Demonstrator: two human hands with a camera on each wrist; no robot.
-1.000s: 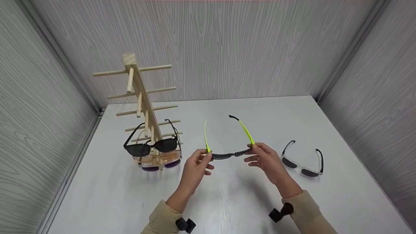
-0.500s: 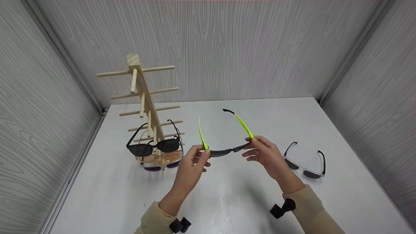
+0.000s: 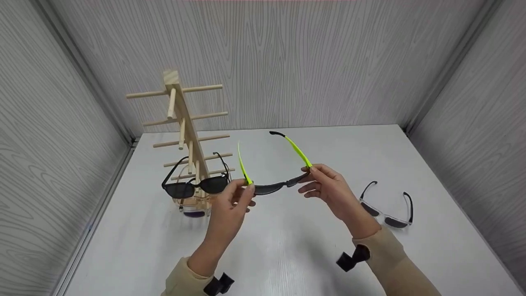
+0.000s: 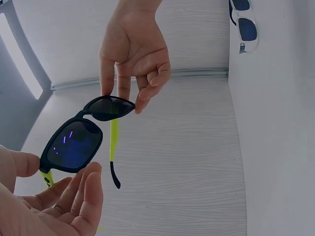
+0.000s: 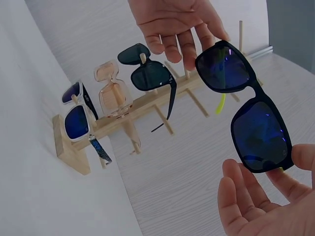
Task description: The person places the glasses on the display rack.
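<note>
Black-framed sunglasses (image 3: 269,188) with yellow-green temples are held in the air, temples unfolded and pointing away. My left hand (image 3: 227,209) pinches them at the left hinge, and my right hand (image 3: 333,191) pinches the right hinge. In the right wrist view their dark blue lenses (image 5: 261,135) face the camera. Just left of my left hand stands a wooden display rack (image 3: 187,123) with pegs. Black sunglasses (image 3: 181,190) hang on it above a clear peach pair (image 5: 115,96) and a white-framed pair (image 5: 77,120). My left hand partly covers those lower pairs in the head view.
White-framed sunglasses (image 3: 395,222) with black temples lie on the white table (image 3: 283,255) at the right, near my right forearm. Wood-grain panels (image 3: 287,61) enclose the table at the back and both sides. The rack's upper pegs (image 3: 203,88) stick out sideways and forward.
Both hands have carried the yellow-green-templed sunglasses left and upward, closer to the rack. The right end has risen more, so they tilt. In the head view the whole scene shifts slightly right.
</note>
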